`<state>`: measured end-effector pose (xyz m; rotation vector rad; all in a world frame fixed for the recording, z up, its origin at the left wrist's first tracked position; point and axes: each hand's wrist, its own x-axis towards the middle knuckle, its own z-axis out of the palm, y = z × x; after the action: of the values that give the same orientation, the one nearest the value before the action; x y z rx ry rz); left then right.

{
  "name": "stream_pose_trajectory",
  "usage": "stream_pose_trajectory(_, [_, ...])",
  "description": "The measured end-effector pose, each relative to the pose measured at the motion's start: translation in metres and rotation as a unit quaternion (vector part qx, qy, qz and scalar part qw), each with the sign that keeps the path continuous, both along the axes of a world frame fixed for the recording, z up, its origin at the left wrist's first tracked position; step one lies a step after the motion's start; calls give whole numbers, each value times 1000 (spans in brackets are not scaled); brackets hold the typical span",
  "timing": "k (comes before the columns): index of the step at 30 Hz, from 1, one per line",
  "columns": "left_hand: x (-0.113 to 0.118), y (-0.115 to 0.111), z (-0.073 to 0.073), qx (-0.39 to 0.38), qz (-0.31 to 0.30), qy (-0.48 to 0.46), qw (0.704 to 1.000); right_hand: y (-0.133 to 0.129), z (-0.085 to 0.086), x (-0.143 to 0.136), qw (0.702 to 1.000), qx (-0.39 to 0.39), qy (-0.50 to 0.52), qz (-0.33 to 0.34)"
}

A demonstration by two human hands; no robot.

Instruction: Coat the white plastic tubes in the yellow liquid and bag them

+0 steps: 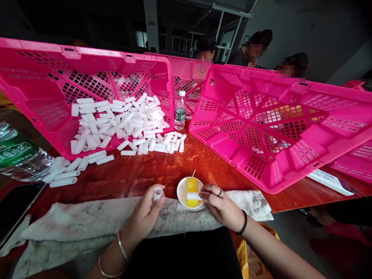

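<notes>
Holding at round white bowl (181, 190) | short white tube (192, 196) is pinched by right hand (218, 204) across yellow block (192, 185), seemingly touching | upright white tube (157, 193) is gripped by left hand (145, 214) | steady pinch needed

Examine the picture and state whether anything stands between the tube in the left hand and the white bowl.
Nothing visible stands between the tube in the left hand and the bowl, beyond that hand itself. At the bowl, the right hand holds another tube in front of the yellow block.
</notes>
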<state>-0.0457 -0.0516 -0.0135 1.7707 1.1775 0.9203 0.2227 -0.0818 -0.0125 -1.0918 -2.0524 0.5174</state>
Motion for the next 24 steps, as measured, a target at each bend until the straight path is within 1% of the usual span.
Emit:
stream_pose_trajectory(3, [-2, -1, -1, -6, 8, 24, 1000, -2, 0, 0, 996, -69, 45, -39])
stream_pose_trajectory(4, [-2, -1, 0, -4, 7, 35, 999, -2, 0, 0, 994, -79, 48, -51])
stream_pose_trajectory(5, [-3, -2, 1, -1, 4, 44, 999, -2, -1, 1, 995, -72, 38, -54])
stream_pose_trajectory(7, [-3, -2, 5, 11, 0, 63, 998, -3, -2, 4, 999, -13, -13, -26])
stream_pose_trajectory(10, [0, -2, 12, 51, -12, 94, 994, -5, -5, 6, 992, 95, -83, 31])
stream_pose_trajectory(11, [2, -2, 14, 68, -23, 107, 992, -5, -5, 6, 990, 112, -81, 36])
stream_pose_trajectory(12, [5, -2, 16, 83, -39, 122, 988, -6, -4, 4, 992, 112, -59, 30])
stream_pose_trajectory(13, [8, -1, 19, 97, -56, 137, 984, -6, -3, 1, 995, 97, -17, 12])
stream_pose_trajectory(15, [14, 0, 23, 119, -85, 156, 977, -7, 2, -8, 993, 30, 108, -40])
stream_pose_trajectory(16, [17, 1, 26, 130, -98, 160, 974, -7, 6, -13, 984, -17, 167, -62])
stream_pose_trajectory(18, [22, 2, 31, 158, -109, 167, 967, -8, 15, -22, 959, -114, 248, -78])
stream_pose_trajectory(19, [23, 3, 34, 177, -114, 179, 961, -8, 21, -25, 948, -156, 266, -74])
stream_pose_trajectory(21, [24, 2, 39, 219, -119, 223, 942, -8, 31, -29, 936, -218, 269, -65])
stream_pose_trajectory(23, [25, 1, 46, 247, -125, 275, 921, -8, 40, -30, 934, -246, 252, -60])
stream_pose_trajectory(24, [26, -1, 50, 248, -129, 292, 915, -7, 43, -31, 939, -246, 233, -58])
